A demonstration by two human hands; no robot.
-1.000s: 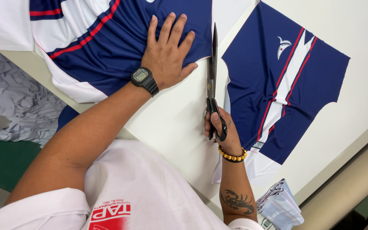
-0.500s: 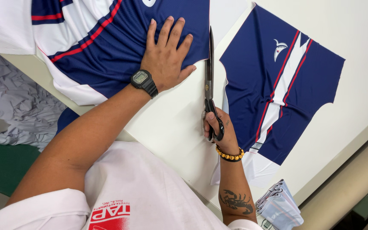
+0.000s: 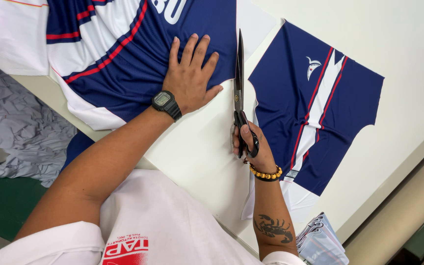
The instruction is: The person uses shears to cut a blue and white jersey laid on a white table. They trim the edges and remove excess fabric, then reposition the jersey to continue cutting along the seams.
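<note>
1. Scissors (image 3: 239, 93), long and dark, lie along the strip of white sheet (image 3: 207, 162) between two printed fabric pieces, their blades closed together and pointing away from the person.
2. The right hand (image 3: 249, 147) is closed around the scissor handles, fingers through the black loops, with a beaded bracelet (image 3: 266, 173) on the wrist and a scorpion tattoo (image 3: 274, 228) further up the forearm.
3. The left hand (image 3: 191, 77) is open and pressed flat, fingers spread, on the navy jersey panel (image 3: 123, 54), which carries white and red stripes; a black digital watch (image 3: 166, 104) sits on that wrist.
4. The left thumb rests just beside the blades, near the panel's edge.
5. On the other side of the scissors lies a smaller navy panel (image 3: 315, 108) with a white and red stripe and a small white emblem, flat on the pale tabletop (image 3: 408, 44).
6. Crumpled grey cloth (image 3: 20, 132) is heaped on the floor at the left, below the tabletop's edge.
7. A stack of pale blue folded pieces (image 3: 320, 243) shows near the person's right elbow.
</note>
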